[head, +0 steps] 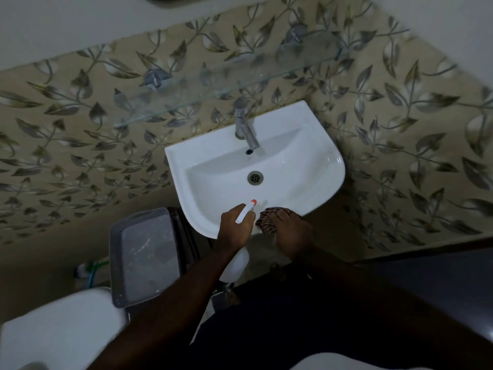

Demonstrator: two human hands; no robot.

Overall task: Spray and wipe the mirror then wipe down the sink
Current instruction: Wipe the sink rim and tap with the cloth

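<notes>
A white wall-hung sink [314, 166] sits at the centre, with a chrome tap [245, 126] at its back and a metal drain [255, 178] in the bowl. My left hand [234, 228] is closed around a white spray bottle [246, 212] with an orange nozzle tip pointing into the bowl. The bottle's body hangs below my wrist. My right hand [292, 233] grips a brown striped cloth [268, 218] at the sink's front rim. A dark sliver at the very top edge may be the mirror; too little shows to tell.
A glass shelf [226, 84] on chrome brackets runs along the leaf-patterned wall above the sink. A grey plastic basket [144, 257] stands left of the sink. A white toilet [58, 327] fills the lower left. A dark ledge [426, 276] lies at right.
</notes>
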